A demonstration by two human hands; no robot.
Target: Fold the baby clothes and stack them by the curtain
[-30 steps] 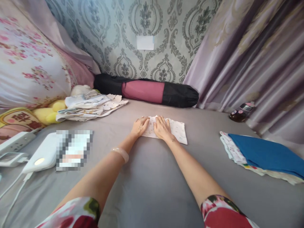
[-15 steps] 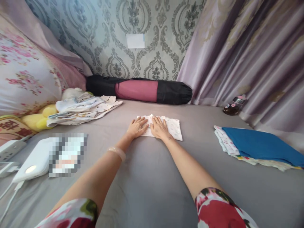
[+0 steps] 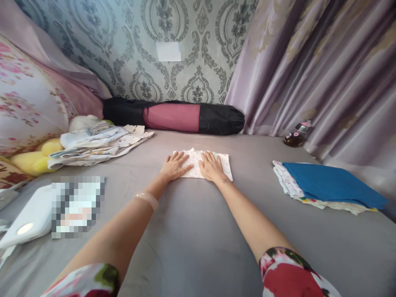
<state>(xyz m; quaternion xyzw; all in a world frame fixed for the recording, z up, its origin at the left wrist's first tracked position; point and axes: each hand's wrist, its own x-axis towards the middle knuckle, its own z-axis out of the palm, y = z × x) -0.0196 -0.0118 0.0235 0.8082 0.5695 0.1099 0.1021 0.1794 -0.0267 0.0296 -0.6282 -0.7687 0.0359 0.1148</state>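
- White patterned cloth (image 3: 196, 164) lies flat on the grey sheet (image 3: 192, 231), mid-view, its long side running left to right.
- Left hand (image 3: 177, 167) rests palm down over its left end — fingers extended, thumb apart, clenching nothing.
- Right hand (image 3: 212, 167) presses its right half, palm down too; these fingers are straight and released, not gripping.
- A pale bracelet (image 3: 147, 200) circles the left forearm.
- Right of the hands, a blue cloth (image 3: 334, 183) tops a stack of patterned cloths (image 3: 287, 181); a dark bottle (image 3: 295, 138) stands beyond, near the curtain (image 3: 278, 74).
- On the left, a loose heap of pale cloths (image 3: 95, 144) sits by a yellow plush (image 3: 34, 161).
- Nearer, a white device (image 3: 34, 214) lies beside a pixelated item — unreadable (image 3: 82, 206).
- Behind, a pink-and-black roll (image 3: 173, 117) lies along the wall (image 3: 198, 45).
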